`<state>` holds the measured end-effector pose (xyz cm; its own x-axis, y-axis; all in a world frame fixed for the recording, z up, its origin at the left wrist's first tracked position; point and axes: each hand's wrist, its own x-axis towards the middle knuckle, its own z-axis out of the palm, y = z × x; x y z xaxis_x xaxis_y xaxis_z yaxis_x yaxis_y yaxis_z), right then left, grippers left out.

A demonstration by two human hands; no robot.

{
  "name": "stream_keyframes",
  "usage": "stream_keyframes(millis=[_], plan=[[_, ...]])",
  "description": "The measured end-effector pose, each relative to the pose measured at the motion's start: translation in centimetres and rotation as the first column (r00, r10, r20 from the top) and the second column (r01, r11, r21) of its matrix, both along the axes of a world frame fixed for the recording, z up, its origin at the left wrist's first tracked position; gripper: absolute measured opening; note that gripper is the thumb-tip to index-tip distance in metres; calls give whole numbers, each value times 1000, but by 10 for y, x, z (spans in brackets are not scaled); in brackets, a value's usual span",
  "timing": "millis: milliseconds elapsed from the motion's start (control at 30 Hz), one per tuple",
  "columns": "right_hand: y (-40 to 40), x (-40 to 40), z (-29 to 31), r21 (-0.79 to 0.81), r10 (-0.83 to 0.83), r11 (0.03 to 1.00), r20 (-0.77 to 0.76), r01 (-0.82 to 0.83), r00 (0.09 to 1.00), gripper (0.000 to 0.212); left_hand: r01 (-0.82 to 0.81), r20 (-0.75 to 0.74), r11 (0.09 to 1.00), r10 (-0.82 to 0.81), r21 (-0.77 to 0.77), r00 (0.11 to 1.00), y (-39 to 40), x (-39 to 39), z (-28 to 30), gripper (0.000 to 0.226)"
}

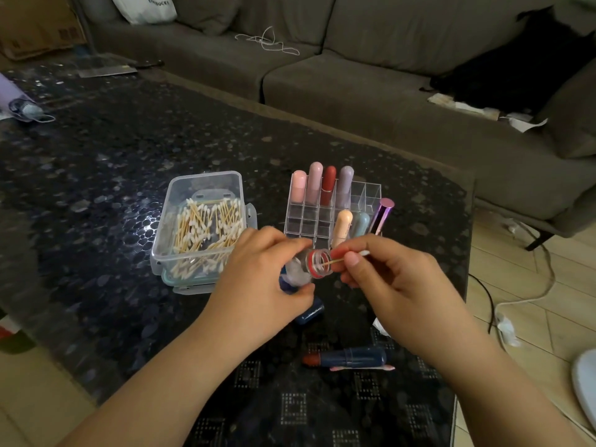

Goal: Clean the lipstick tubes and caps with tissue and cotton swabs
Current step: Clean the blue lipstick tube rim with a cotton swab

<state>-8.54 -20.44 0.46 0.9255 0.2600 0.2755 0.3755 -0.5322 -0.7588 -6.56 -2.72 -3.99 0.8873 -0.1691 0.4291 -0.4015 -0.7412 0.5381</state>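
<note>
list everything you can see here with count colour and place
lipstick cap: 1, clear with red rim, in left hand
cotton swab: 1, wooden stick, white tip, pinched in right hand, stick end in the cap
swab box: 1, clear plastic, table left of organiser
organiser: 1, clear acrylic, table centre
capped lipsticks: 7, pinks, red, lilac, peach, teal, metallic purple, in organiser
open lipstick: 1, navy, red-brown bullet, table near edge
table: 1, dark pebbled
sofa: 1, grey, behind
left hand
right hand

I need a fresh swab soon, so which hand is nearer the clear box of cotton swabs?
Left. The left hand, holding the cap, sits right beside the box of cotton swabs; the right hand is farther off to the right.
</note>
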Motion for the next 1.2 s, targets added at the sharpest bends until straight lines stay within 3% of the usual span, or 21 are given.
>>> stream_keyframes(millis=[233,467,733,900,1033,1133,1200], plan=[[-4,7,-6,-199,-29,977,246,79,969,15,15,43,1000,-15,5,999,-1,-2,-1,55],[-5,7,-8,-242,89,969,167,-47,982,20,26,91,996,-34,82,995,-1,-3,0,59],[-4,8,-13,-320,157,943,200,-87,967,41,17,111,997,-26,79,993,-3,-4,4,60],[-4,7,-13,-286,136,956,234,-66,963,39,41,93,999,-44,31,995,-2,-4,5,51],[-7,5,-7,-130,16,991,240,16,971,27,-23,41,999,25,-41,999,0,-2,8,45],[-9,3,-2,-4,-78,997,127,79,989,15,-83,-87,985,70,-150,994,-1,-4,15,30],[-10,2,-1,72,-110,991,2,109,994,20,-111,-192,974,73,-195,979,-1,-4,14,26]])
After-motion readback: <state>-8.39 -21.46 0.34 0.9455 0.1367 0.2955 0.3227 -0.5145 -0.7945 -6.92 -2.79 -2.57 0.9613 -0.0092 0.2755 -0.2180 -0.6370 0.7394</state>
